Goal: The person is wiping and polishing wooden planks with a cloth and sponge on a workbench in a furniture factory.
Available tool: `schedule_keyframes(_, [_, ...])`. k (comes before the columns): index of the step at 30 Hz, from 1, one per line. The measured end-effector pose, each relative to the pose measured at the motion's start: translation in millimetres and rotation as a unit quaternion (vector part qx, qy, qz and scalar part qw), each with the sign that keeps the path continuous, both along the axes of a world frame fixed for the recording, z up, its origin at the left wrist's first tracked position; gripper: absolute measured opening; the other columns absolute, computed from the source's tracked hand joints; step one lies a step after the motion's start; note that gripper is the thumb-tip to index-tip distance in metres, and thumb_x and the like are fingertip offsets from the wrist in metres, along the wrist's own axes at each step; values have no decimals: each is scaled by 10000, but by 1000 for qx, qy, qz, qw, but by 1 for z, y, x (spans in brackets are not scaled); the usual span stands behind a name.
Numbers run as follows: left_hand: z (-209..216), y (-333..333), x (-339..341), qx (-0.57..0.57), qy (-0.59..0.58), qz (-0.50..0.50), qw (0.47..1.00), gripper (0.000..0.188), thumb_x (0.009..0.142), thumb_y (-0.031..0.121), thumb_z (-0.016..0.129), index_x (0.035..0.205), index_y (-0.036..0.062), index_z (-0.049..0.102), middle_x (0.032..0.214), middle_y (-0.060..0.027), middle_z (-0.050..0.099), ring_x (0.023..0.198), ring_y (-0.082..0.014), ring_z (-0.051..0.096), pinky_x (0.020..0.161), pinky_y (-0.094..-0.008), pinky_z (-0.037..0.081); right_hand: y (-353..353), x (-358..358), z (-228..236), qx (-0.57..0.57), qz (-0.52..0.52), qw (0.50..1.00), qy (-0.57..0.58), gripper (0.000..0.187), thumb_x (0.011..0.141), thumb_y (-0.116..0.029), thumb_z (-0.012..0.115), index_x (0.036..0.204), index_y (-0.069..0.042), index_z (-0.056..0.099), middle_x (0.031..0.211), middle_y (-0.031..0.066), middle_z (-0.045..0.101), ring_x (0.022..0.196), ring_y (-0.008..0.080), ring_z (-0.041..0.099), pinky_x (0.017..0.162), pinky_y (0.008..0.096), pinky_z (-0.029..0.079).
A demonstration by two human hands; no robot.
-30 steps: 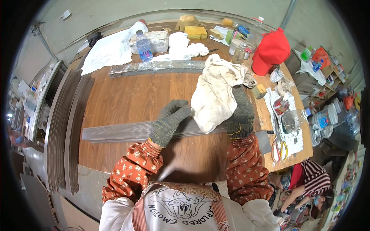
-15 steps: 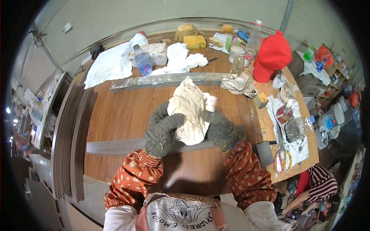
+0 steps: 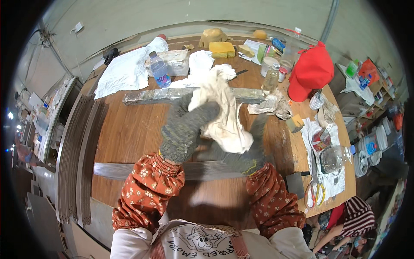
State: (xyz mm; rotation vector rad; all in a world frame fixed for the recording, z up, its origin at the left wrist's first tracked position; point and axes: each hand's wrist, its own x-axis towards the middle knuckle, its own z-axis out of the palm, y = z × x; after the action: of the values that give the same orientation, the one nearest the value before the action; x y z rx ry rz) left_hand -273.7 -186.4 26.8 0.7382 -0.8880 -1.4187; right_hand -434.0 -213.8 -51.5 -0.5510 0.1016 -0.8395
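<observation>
A crumpled cream cloth [image 3: 222,110] is held up over the middle of the wooden table [image 3: 138,131]. My left hand [image 3: 183,125], in a dark grey knitted glove, grips its left side with the thumb across the front. Under the cloth's lower end is my right hand [image 3: 248,157], gloved the same way. Its fingers are spread and partly smeared by motion, and the cloth hides some of the palm. Below both hands a grey wood-grain strip [image 3: 116,171] lies across the table.
Stacked brown strips [image 3: 73,159] line the left edge. A long tape-wrapped bar [image 3: 146,96] lies behind the hands. Toward the back stand a water bottle [image 3: 160,71] and a yellow sponge [image 3: 222,49]. To the right are a red cap [image 3: 311,69], scissors [image 3: 315,190] and a crouching person [image 3: 355,216].
My right hand has let go of the cloth's right side and opened beneath it. The cloth has shifted up and right, its lower end swinging right. My left hand has kept its grip.
</observation>
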Motion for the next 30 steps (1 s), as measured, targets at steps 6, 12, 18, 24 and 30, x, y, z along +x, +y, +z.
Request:
schedule_keyframes(6, [-48, -20, 15, -82, -339, 45, 936, 483, 819, 120, 787, 1242, 12, 580, 1147, -72, 655, 1021, -151, 626, 894, -307, 529, -33, -8, 3, -76, -58, 989, 109, 576, 891, -166, 701, 1385, -9, 448, 1309, 97, 573, 1181, 215, 574, 1009, 402, 496])
schedule_keyframes(12, [-75, -15, 35, -65, -379, 110, 917, 492, 807, 100, 802, 1237, 33, 572, 1143, -27, 589, 1052, -134, 555, 922, -292, 510, -132, -98, 65, -235, -324, 887, 231, 478, 895, -141, 650, 1326, -3, 495, 1220, 144, 622, 1124, 246, 618, 924, 371, 525])
schedule_keyframes(18, [-106, -6, 72, 27, -303, 116, 946, 414, 850, 41, 738, 1230, 20, 575, 1083, -37, 615, 978, -131, 593, 886, -279, 528, -263, -137, 74, -547, -499, 276, 613, 340, 893, -267, 606, 1175, -78, 598, 1122, 159, 663, 1089, 313, 638, 862, 414, 529])
schedule_keyframes(24, [-107, 4, 93, 73, -302, 93, 946, 367, 864, 28, 717, 1209, 17, 591, 1047, -25, 630, 948, -121, 600, 866, -279, 528, -297, -147, 32, -575, -169, 247, 761, 258, 856, -314, 624, 1012, -116, 678, 1071, 166, 644, 1022, 381, 610, 840, 499, 496])
schedule_keyframes(30, [-104, 1, 91, 86, -325, 61, 940, 347, 869, 25, 709, 1199, 28, 602, 1031, -17, 630, 938, -114, 597, 850, -275, 521, -308, -184, -25, -537, -310, 197, 759, 405, 789, -212, 677, 1172, -96, 617, 1136, 177, 621, 1106, 374, 571, 953, 461, 461])
